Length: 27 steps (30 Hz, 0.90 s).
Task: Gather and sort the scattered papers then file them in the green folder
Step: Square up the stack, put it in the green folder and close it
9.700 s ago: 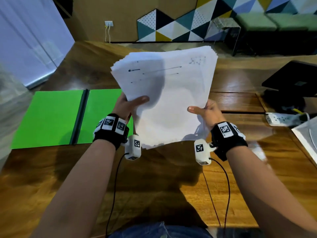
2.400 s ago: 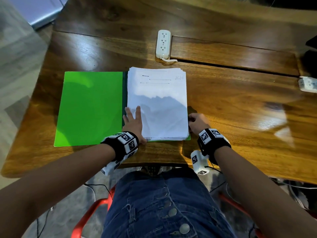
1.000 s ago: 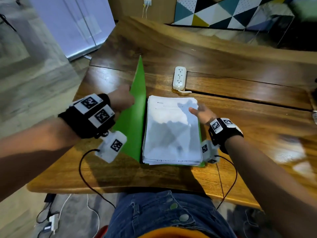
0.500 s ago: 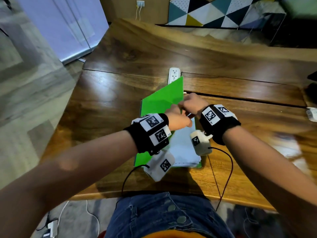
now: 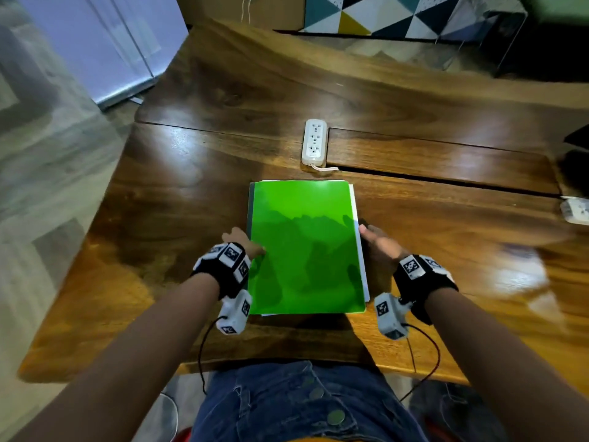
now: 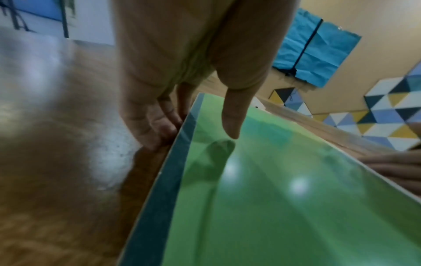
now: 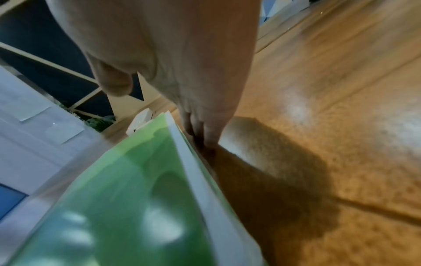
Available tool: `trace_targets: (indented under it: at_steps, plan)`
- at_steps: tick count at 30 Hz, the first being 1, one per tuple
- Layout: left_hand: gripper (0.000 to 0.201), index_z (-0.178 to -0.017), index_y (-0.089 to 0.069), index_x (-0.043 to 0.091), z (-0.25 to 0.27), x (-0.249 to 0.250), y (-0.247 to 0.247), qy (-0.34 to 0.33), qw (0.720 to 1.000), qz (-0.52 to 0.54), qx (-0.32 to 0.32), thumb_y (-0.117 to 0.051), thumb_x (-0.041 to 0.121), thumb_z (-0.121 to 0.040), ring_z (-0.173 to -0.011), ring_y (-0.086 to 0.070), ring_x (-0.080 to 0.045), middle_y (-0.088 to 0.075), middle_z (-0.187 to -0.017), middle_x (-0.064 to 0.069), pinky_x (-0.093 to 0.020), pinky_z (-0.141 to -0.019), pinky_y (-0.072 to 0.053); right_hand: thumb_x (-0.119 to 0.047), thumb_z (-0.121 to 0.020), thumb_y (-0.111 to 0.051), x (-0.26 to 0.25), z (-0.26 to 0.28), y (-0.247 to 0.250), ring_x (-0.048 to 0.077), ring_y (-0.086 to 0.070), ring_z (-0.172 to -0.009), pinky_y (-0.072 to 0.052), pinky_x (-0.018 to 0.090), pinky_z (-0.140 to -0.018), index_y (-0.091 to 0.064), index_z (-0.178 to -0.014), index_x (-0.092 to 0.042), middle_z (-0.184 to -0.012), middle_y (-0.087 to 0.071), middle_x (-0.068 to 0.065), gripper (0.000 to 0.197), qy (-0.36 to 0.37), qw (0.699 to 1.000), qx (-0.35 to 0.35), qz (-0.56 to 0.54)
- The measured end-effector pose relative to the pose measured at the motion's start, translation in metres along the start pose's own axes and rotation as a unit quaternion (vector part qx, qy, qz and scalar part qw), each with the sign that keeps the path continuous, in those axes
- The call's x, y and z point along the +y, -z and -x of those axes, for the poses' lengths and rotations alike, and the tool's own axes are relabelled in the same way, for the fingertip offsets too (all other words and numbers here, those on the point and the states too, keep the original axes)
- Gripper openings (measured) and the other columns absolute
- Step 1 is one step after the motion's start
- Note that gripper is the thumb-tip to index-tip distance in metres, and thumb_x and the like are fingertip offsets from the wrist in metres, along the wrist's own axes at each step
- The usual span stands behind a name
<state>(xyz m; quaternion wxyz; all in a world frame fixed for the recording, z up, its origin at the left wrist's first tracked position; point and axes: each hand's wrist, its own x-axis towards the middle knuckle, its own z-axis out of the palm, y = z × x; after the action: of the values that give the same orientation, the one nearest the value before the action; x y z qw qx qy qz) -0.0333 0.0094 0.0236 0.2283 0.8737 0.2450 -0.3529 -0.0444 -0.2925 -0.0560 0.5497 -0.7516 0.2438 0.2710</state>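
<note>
The green folder [image 5: 306, 247] lies closed on the wooden table [image 5: 159, 218] in front of me. The white papers [image 5: 362, 266] are inside it, and only their edges show along its right and far sides. My left hand [image 5: 244, 241] is at the dark spine, with its fingers [image 6: 159, 136] straight down on the table against the spine and its thumb just over the cover [image 6: 296, 198]. My right hand [image 5: 374, 237] is at the opposite side, and its straight fingers [image 7: 206, 136] touch the paper edge [image 7: 193, 171] beside the cover [image 7: 127, 198].
A white power strip [image 5: 314, 141] lies just beyond the folder, by a seam in the table. A second white strip [image 5: 575, 210] and a dark object [image 5: 578, 140] sit at the right edge. The table's near edge is close to my lap.
My left hand swung the front cover over the paper stack, so the folder is now closed. Both hands have dropped to the folder's left and right sides.
</note>
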Motion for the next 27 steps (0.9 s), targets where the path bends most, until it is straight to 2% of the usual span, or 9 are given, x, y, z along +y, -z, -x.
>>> trace_targets:
  at_steps: [1, 3, 6, 9, 11, 13, 15, 22, 27]
  plan:
    - [0.082, -0.139, -0.033, 0.002, -0.002, -0.001, -0.006, -0.008, 1.000, 0.009, 0.007, -0.075, 0.035, -0.077, -0.128, -0.043, -0.039, -0.035, -0.144, -0.021, -0.047, -0.105, -0.041, -0.078, -0.062, -0.065, 0.032, -0.031, 0.002, 0.026, -0.036, -0.139, -0.026, 0.050, -0.115, -0.036, -0.144, -0.029, -0.152, -0.037, 0.002, 0.100, 0.000, 1.000, -0.014, -0.019]
    - [0.081, -0.138, -0.032, 0.005, -0.004, -0.001, -0.012, -0.019, 0.999, 0.028, 0.018, -0.076, 0.032, -0.076, -0.127, -0.043, -0.040, -0.033, -0.143, -0.020, -0.049, -0.105, -0.040, -0.079, -0.064, -0.063, 0.071, -0.073, 0.002, 0.026, -0.033, -0.141, -0.025, 0.056, -0.113, -0.035, -0.142, -0.038, -0.154, -0.034, -0.002, 0.092, 0.003, 0.996, -0.037, -0.079]
    - [0.083, -0.138, -0.028, 0.008, -0.006, 0.004, -0.021, -0.002, 0.998, 0.059, 0.032, -0.077, 0.028, -0.075, -0.127, -0.042, -0.040, -0.031, -0.142, -0.019, -0.049, -0.106, -0.039, -0.076, -0.066, -0.064, 0.048, -0.043, -0.015, 0.029, -0.029, -0.143, -0.023, 0.060, -0.113, -0.032, -0.144, -0.028, -0.155, -0.030, 0.004, 0.097, 0.026, 0.989, -0.055, -0.135]
    - [0.083, -0.138, -0.024, 0.013, -0.007, 0.012, -0.029, 0.033, 0.995, 0.080, 0.055, -0.077, 0.026, -0.076, -0.128, -0.038, -0.040, -0.028, -0.142, -0.018, -0.049, -0.106, -0.038, -0.069, -0.059, -0.074, 0.023, -0.014, -0.024, 0.033, -0.036, -0.137, -0.029, 0.059, -0.111, -0.032, -0.145, -0.019, -0.150, -0.037, 0.014, 0.108, 0.036, 0.980, -0.038, -0.191]
    - [0.079, -0.136, -0.023, 0.014, -0.008, 0.019, -0.032, 0.049, 0.991, 0.097, 0.072, -0.076, 0.021, -0.077, -0.128, -0.038, -0.040, -0.030, -0.142, -0.020, -0.048, -0.105, -0.038, -0.048, -0.072, -0.075, -0.003, 0.014, -0.031, 0.036, -0.043, -0.131, -0.034, 0.058, -0.108, -0.032, -0.144, -0.013, -0.145, -0.043, 0.017, 0.092, 0.040, 0.976, -0.014, -0.215]
    - [0.076, -0.135, -0.023, 0.013, -0.012, 0.020, -0.032, 0.058, 0.988, 0.118, 0.084, -0.073, 0.015, -0.079, -0.127, -0.039, -0.040, -0.033, -0.140, -0.022, -0.047, -0.104, -0.038, -0.015, -0.089, -0.060, -0.027, 0.042, -0.040, 0.035, -0.045, -0.130, -0.035, 0.055, -0.108, -0.028, -0.146, -0.010, -0.144, -0.044, 0.016, 0.065, 0.035, 0.976, 0.000, -0.215]
    - [0.073, -0.135, -0.022, 0.013, -0.017, 0.018, -0.029, 0.068, 0.986, 0.124, 0.091, -0.071, 0.012, -0.081, -0.126, -0.040, -0.041, -0.036, -0.139, -0.024, -0.047, -0.103, -0.038, -0.001, -0.092, -0.051, -0.035, 0.043, -0.048, 0.031, -0.043, -0.130, -0.036, 0.049, -0.108, -0.024, -0.147, -0.007, -0.144, -0.042, 0.011, 0.062, 0.036, 0.975, -0.012, -0.218]
    - [0.073, -0.138, -0.021, 0.011, -0.041, -0.009, 0.003, 0.121, 0.977, 0.125, 0.122, -0.069, 0.011, -0.083, -0.127, -0.040, -0.042, -0.037, -0.139, -0.025, -0.050, -0.105, -0.036, -0.008, -0.086, -0.062, -0.061, 0.022, -0.093, 0.033, -0.038, -0.136, -0.032, 0.053, -0.112, -0.017, -0.150, -0.009, -0.152, -0.033, 0.015, 0.078, 0.049, 0.976, -0.082, -0.197]
    - [0.074, -0.136, -0.022, 0.009, -0.065, -0.025, 0.039, 0.137, 0.975, 0.128, 0.121, -0.071, 0.011, -0.081, -0.125, -0.042, -0.043, -0.038, -0.138, -0.026, -0.050, -0.104, -0.039, -0.017, -0.096, -0.052, -0.100, 0.005, -0.129, 0.031, -0.033, -0.139, -0.028, 0.050, -0.115, -0.011, -0.151, -0.009, -0.155, -0.025, 0.014, 0.069, 0.041, 0.980, -0.069, -0.181]
